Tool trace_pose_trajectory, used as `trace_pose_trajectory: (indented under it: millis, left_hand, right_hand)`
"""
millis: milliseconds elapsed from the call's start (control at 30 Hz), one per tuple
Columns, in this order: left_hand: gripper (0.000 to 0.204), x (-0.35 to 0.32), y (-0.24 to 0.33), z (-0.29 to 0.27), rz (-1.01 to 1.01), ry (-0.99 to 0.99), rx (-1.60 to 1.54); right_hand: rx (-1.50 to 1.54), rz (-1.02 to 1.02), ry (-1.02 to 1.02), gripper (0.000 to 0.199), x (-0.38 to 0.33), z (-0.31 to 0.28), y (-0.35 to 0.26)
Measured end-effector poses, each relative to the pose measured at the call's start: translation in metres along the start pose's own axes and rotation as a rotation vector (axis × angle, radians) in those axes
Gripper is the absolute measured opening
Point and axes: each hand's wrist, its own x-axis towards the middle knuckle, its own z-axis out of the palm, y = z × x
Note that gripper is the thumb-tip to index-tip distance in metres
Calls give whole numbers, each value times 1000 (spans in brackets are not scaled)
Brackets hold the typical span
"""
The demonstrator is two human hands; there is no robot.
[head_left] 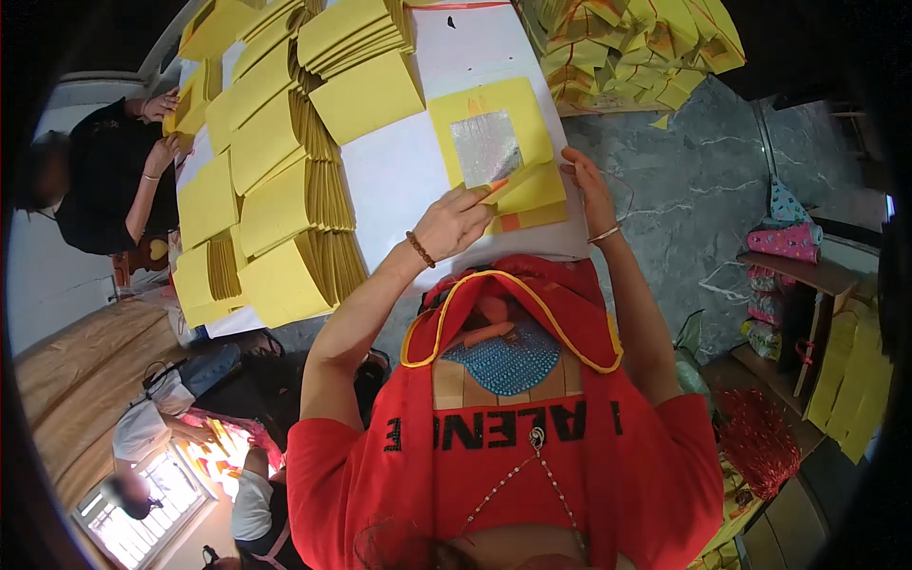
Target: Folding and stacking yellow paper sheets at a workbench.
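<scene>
My left hand (454, 220) sits just below the centre of the view, fingers pinched narrow on the lower left corner of a yellow paper sheet (494, 119) that bears a square of silver foil (484, 145) in its middle. The sheet lies on the white table (399, 176) at about twelve o'clock from my chest, and its lower edge is folded up, so an orange strip (511, 222) shows underneath. My thumb and forefinger grip that folded flap (532, 187) where it bends. My right hand (589, 185) is at one o'clock, just beside the sheet's right edge, fingers held together and touching the paper's side; I cannot tell whether it grips or only steadies. A bead bracelet (419, 249) is on my left wrist and a thin bangle (604, 233) on my right.

From nine to eleven o'clock the table carries fanned stacks of yellow paper (275, 180), overlapping one another in rows. At one o'clock, past the table's far end, a loose heap of folded yellow sheets (636, 47) lies on the grey marbled floor (684, 190). At nine o'clock another person in a black top (109, 185) has both hands on the stacks at the table's left rim. At three o'clock a low wooden bench (793, 271) holds bright patterned cloth (787, 237).
</scene>
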Motion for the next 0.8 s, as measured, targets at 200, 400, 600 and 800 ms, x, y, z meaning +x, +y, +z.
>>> trace_pose_trajectory:
  millis: [200,400,600,800]
  left_hand:
    - [9,3,2,-2,-55,41,-56]
    - [13,3,9,-3,21,-17,145]
    - [41,-6,16,-6,70,-133,291]
    - [70,-26,7,0,-141,-3,89]
  right_hand:
    - [-601,-381,-144,78,-2,-5,6]
    - [-926,-670,-8,92,18,15,17]
    - [-820,-553,-66,72,26,12,26]
    - [-607,-538,-151,36,29,8,27]
